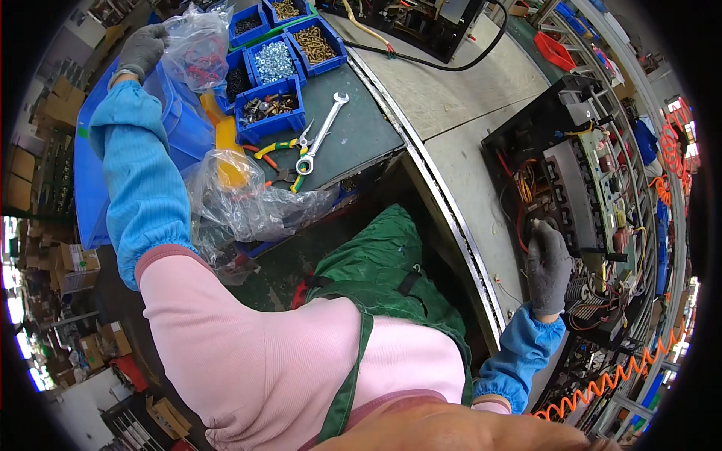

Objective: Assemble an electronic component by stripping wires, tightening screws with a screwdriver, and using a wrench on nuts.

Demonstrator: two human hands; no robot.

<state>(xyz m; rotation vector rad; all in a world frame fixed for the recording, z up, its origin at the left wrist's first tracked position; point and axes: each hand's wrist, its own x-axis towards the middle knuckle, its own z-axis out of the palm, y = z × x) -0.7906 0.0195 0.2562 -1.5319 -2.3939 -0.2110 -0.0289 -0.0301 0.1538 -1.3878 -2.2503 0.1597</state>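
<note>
My left hand (141,54), in a grey glove, is at the upper left over a blue plastic bin (180,124). Its fingers are closed at the edge of a clear plastic bag (199,46) with red pieces inside. On the right, my grey-gloved right hand (550,269) is beside an opened black machine chassis (575,165) with exposed wiring and boards. Those fingers are bent and drawn together near a red wire (519,225); whatever is between the fingertips is too small to make out.
Blue parts trays (272,113) hold screws, nuts and small fittings. A wrench (322,135) and pliers (274,150) lie on the green bench mat. Crumpled clear plastic (248,199) lies near the bench edge. A metal rail (429,169) borders the work surface; an orange coiled hose (602,383) hangs right.
</note>
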